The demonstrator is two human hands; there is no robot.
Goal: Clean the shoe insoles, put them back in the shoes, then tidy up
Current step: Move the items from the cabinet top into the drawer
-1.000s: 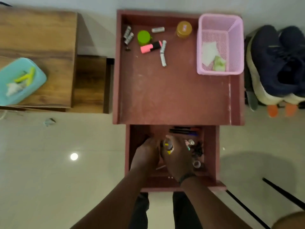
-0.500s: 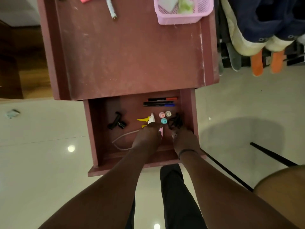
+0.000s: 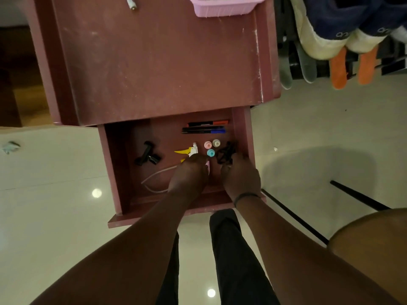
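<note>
Head view, looking down into an open drawer (image 3: 123, 172) under the reddish table (image 3: 154, 62). Left hand (image 3: 189, 175) lies over a spray bottle (image 3: 191, 150) — fingers curled down around its body, only the white nozzle and yellow trigger showing just beyond the fingertips, a sliver of pink at the thumb side. Right hand (image 3: 241, 175) sits just beside it, fingers bent toward a black tangled cord (image 3: 224, 154); whether it actually pinches the cord I cannot tell. Ahead of the grip: three small caps (image 3: 211, 148), then markers (image 3: 204, 127) further back. Out to the left of the grip, a black clip-like piece (image 3: 146, 154) and a white cable (image 3: 154, 179) looping under the left wrist. Shoes (image 3: 343, 25) hang well away to the upper right, orange insoles (image 3: 339, 69) sticking out of them — so cleaning looks not yet begun, and this step reads as fetching the spray. To do it well: close fully round the bottle's body, not the trigger, and lift straight up so the nozzle clears the caps without scattering them. Mind the white cable — it could snag the wrist on the way out. Right hand is best kept free to shut the drawer.
</note>
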